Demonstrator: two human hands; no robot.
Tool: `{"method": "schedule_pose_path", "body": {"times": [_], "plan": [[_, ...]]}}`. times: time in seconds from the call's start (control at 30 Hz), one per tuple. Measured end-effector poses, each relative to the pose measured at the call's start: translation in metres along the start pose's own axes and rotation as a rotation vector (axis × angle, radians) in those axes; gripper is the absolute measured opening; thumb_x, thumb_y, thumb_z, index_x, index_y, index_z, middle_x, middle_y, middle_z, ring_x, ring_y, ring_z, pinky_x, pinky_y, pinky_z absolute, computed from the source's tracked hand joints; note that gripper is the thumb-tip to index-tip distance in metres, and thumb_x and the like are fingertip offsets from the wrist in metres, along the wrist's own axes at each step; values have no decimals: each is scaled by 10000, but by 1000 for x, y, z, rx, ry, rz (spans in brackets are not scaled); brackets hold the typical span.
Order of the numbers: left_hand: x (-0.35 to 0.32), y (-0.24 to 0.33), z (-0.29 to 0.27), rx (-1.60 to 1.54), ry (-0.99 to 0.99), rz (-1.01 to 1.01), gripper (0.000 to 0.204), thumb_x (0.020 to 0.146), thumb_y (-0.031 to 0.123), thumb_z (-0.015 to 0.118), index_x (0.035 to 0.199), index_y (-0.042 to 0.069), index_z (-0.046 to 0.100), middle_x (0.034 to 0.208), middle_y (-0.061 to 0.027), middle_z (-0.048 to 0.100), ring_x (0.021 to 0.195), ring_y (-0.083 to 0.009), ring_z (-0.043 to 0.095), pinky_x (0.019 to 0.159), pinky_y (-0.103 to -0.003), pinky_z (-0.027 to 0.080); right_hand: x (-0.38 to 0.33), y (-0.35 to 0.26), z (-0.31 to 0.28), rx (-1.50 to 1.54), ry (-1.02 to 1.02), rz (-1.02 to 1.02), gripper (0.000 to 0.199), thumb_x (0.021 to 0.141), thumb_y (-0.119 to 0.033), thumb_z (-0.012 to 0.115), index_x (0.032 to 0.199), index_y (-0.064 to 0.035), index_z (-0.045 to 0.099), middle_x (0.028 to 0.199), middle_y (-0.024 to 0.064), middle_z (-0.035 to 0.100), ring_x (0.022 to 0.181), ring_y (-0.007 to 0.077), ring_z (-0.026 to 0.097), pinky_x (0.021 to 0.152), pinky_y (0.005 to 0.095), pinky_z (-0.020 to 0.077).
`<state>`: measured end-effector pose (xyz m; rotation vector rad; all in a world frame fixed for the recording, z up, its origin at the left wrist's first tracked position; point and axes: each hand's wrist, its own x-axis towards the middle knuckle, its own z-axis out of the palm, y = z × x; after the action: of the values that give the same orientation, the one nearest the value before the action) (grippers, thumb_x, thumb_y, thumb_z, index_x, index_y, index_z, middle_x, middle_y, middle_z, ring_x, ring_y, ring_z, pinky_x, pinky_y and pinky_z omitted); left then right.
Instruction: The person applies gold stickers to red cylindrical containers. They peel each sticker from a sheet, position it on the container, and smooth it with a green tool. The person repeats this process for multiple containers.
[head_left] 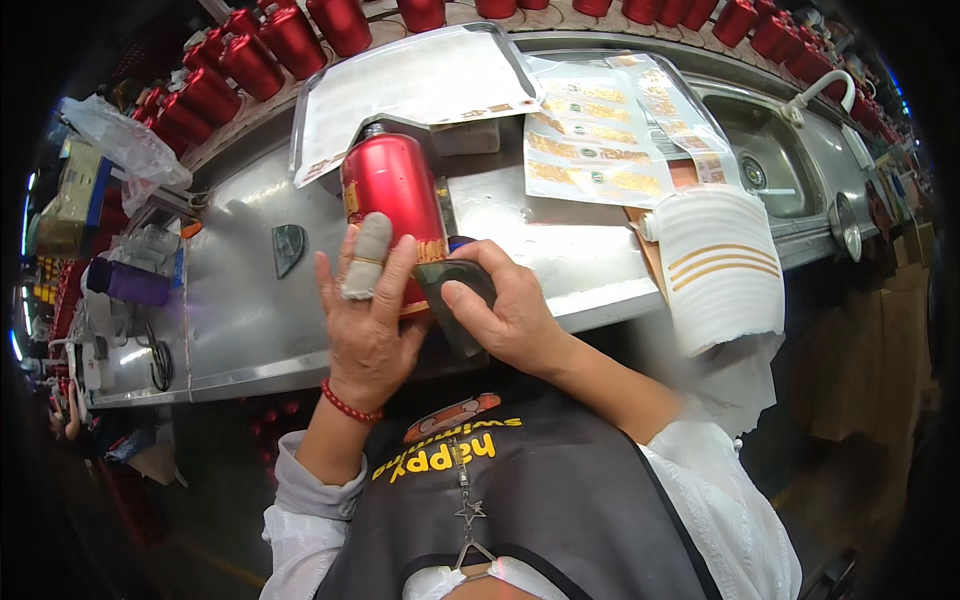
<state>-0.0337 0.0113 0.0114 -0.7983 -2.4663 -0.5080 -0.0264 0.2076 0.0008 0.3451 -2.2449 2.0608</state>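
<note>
A glossy red bottle [385, 180] with gold decoration along its sides and a metal neck lies on the steel worktop, its base toward me. My left hand [368, 320] holds it at the base, fingers spread along its left side; a pale cloth-like cover wraps one finger. In my right hand [515, 315] is a dark green flat scraper [455, 290], pinched between thumb and fingers. Its edge meets the lower right side of the bottle, by the gold band. The fingertips under the scraper are hidden. Left of the bottle lies a small dark half-moon piece [289, 250].
A white tray [415, 80] and gold-printed transfer sheets [595, 135] lie behind. At right are a stack of curved white sheets [722, 270] and a sink [765, 160] with a tap. Red bottles [290, 40] line the back; a purple container [130, 282] stands left.
</note>
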Motion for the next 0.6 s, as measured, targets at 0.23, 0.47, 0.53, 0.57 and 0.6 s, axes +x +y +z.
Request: {"method": "schedule_pose_path", "body": {"times": [0.23,0.47,0.53,0.57,0.6], "plan": [[-56,-27,24,-323,-11,-301,689,1012,407,592,1474,-68,402,1444,-252,519,1329,-392,523,1163,-489,315,3,-3,-34,-219,-54,-107,309,937,-32,578,1245,-7,596,1089,173,683,966,271,683,850,342,532],[-41,-14,26,-333,59,-316,828,1004,508,565,1498,-105,309,1479,-276,447,1361,-385,475,1125,-432,370,125,54,-261,-994,273,-190,486,800,133,460,1119,-78,760,1458,239,521,1356,382,497,1143,396,396],[-46,-16,33,-398,56,-360,826,1009,508,555,1505,-102,301,1487,-270,443,1358,-373,481,1123,-428,377,166,91,-336,-1390,320,81,487,828,64,522,1191,-164,752,1489,196,496,1371,375,464,1105,435,438],[-50,-19,36,-414,48,-381,841,999,519,567,1507,-98,304,1483,-271,447,1347,-375,494,1119,-426,382,183,108,-365,-1445,333,236,460,858,-2,569,1230,-217,736,1538,139,453,1417,340,413,1109,449,435],[-55,-20,37,-416,58,-387,851,994,520,577,1510,-96,297,1479,-267,453,1339,-365,503,1110,-422,392,195,112,-369,-1462,330,233,480,851,18,539,1215,-216,747,1553,134,439,1429,340,398,1129,448,411]]}}
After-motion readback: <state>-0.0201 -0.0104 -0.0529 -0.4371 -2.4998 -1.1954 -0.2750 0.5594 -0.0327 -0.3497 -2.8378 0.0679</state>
